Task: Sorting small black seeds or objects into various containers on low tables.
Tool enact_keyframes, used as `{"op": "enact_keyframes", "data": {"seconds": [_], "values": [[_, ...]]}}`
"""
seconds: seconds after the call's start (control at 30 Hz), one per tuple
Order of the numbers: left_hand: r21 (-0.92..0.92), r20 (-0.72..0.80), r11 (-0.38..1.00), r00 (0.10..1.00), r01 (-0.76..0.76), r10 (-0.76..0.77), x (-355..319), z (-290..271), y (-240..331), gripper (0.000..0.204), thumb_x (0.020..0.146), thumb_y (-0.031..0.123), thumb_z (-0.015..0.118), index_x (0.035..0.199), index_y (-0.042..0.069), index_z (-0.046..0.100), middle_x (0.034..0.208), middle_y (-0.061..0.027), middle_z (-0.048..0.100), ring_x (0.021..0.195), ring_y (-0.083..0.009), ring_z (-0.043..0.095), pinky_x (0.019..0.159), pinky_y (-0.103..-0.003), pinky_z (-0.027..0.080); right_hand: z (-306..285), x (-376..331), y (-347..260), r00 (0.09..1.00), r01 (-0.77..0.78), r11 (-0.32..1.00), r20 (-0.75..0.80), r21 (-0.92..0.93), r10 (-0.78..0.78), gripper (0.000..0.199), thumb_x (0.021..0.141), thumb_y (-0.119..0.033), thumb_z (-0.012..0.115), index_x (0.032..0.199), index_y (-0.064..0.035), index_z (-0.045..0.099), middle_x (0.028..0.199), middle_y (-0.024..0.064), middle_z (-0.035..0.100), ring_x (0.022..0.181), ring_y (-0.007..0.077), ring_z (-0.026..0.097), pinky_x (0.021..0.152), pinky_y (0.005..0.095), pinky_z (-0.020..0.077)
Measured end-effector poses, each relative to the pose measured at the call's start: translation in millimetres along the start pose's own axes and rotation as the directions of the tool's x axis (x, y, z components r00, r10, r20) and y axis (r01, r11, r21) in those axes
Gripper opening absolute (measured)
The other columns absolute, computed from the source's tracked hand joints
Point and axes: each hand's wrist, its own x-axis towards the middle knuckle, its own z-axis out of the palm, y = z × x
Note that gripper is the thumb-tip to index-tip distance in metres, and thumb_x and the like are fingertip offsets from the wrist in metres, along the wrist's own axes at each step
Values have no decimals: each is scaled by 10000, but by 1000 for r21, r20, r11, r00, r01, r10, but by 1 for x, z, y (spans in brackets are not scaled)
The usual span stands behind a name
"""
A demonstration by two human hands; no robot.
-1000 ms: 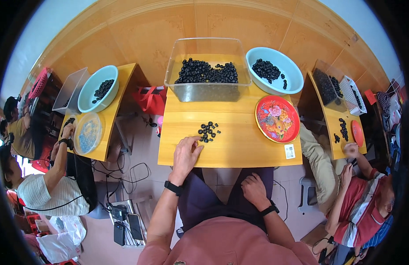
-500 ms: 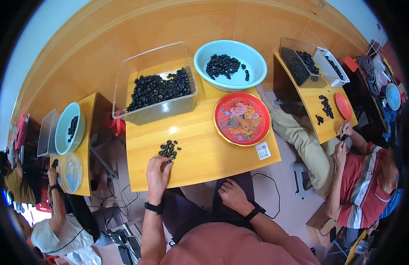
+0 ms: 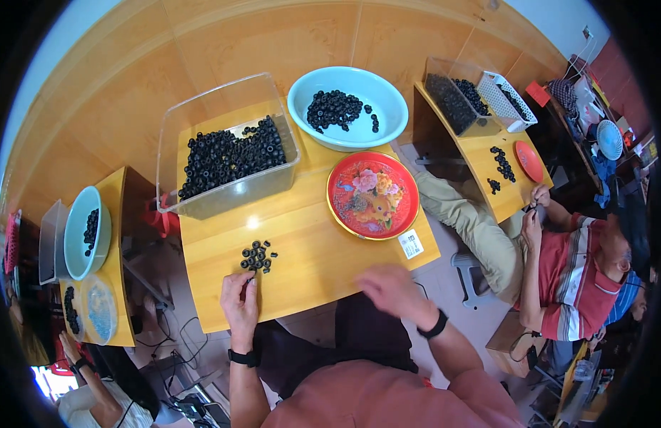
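Note:
At the table's front left, my left hand [image 3: 240, 303] is closed, thumb and fingers pinched on a small black piece [image 3: 250, 277] that is mostly hidden by the fingertips. Just beyond it lies a small pile of black ring-shaped pieces [image 3: 256, 255], with a few loose ones at its right side. My right hand [image 3: 396, 289] hovers by the front edge, right of the middle, smeared by motion; its fingers cannot be made out. The red floral tray [image 3: 337, 214] with a gold rim, beyond that hand, holds no black pieces that I can see.
At the back left stands a clear plastic bin [image 3: 234, 187] of black pieces, beside a light-blue basin [image 3: 396, 118] holding more. A white label [image 3: 411, 244] is on the table. Co-workers sit at side tables; the right one [image 3: 583, 278] handles something small. Cables [image 3: 180, 342] trail on the floor.
My right hand has risen from my thigh toward the table's front edge. The left hand has drawn slightly back from the pile. The whole view has shifted a little.

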Motion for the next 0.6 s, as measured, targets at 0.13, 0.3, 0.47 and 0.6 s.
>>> {"op": "enact_keyframes", "data": {"seconds": [0.13,0.3,0.47,0.6], "values": [[-108,22,988,994,108,-106,-3,-2,2,118,870,-35,732,976,3,697,956,-93,658,779,-175,617,689,-285,501,-32,73,22,992,-38,999,-118,-19,35,128,891,-117,632,958,-34,703,859,143,708,843,363,686,736,468,531],[-160,17,977,990,140,-139,-8,-1,-4,159,848,-46,754,994,-2,706,979,-101,680,769,-169,627,695,-275,515,-19,123,53,978,-182,975,77,-126,193,165,850,-86,639,982,-53,733,888,145,734,878,345,702,766,467,535],[-148,19,983,995,104,-103,-6,-3,-3,194,852,-58,743,1037,-10,714,1004,-109,689,771,-175,633,706,-282,525,-13,132,48,962,-216,955,123,-203,243,170,828,-77,649,970,-63,743,901,140,746,908,342,709,797,469,541],[-139,39,981,991,132,-128,-5,-2,-4,184,855,-62,734,1031,-11,715,1006,-111,689,778,-179,638,711,-287,528,-7,131,55,983,-139,954,76,-265,165,162,828,-98,665,971,-69,737,900,128,743,887,337,708,767,463,535]]}}
